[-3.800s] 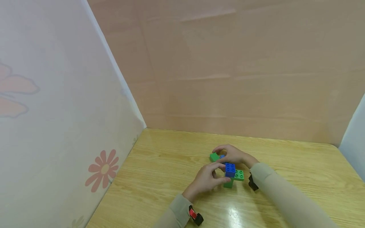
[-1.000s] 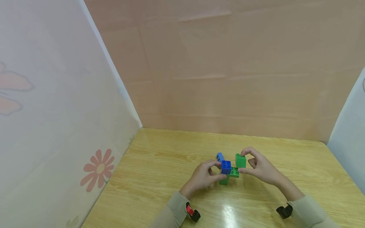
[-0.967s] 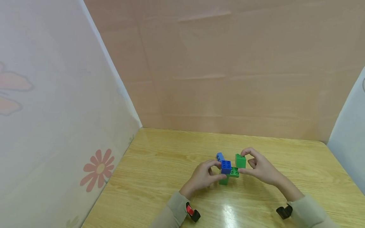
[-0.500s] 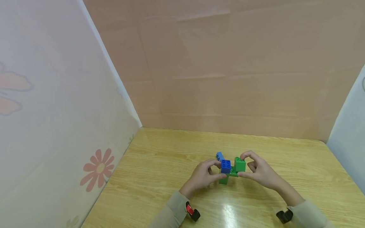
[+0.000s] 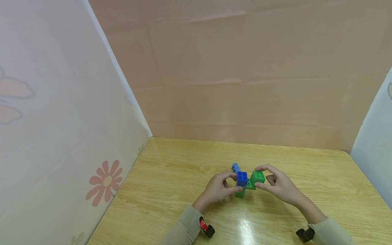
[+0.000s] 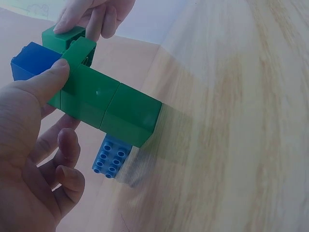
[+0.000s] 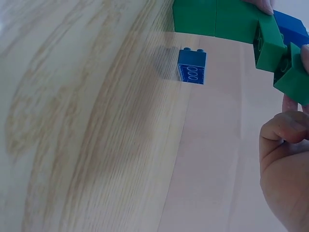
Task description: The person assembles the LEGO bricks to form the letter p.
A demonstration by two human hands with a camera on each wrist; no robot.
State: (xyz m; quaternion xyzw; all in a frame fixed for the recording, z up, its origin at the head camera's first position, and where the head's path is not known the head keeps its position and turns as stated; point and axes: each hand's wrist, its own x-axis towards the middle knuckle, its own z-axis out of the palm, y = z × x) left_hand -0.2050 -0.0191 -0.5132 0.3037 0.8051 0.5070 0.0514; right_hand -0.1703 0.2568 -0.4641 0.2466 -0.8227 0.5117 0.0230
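Note:
A toy-brick tower of stacked green bricks (image 6: 120,106) stands on the table, topped by a dark blue brick (image 5: 242,179). Below the blue one, a green brick (image 7: 269,47) juts out to the right. My left hand (image 5: 216,190) pinches the tower's upper part between thumb and fingers. Over the jutting end, a loose-looking green brick (image 5: 258,177) is pinched in my right hand (image 5: 283,187), studs up. It appears to touch the jutting brick; whether it is pressed down I cannot tell. A lighter blue brick (image 6: 112,155) lies on its side behind the tower.
The wooden table (image 5: 177,163) meets a tan-covered wall (image 5: 196,85) at the back. A white sheet with printed flowers (image 5: 76,102) rises on the left, and another pale panel (image 5: 373,136) on the right.
My right hand has picked up the green brick from beside the lighter blue one, brought it right and lowered it to the jutting brick, levelling its studs upward. My left hand keeps its grip.

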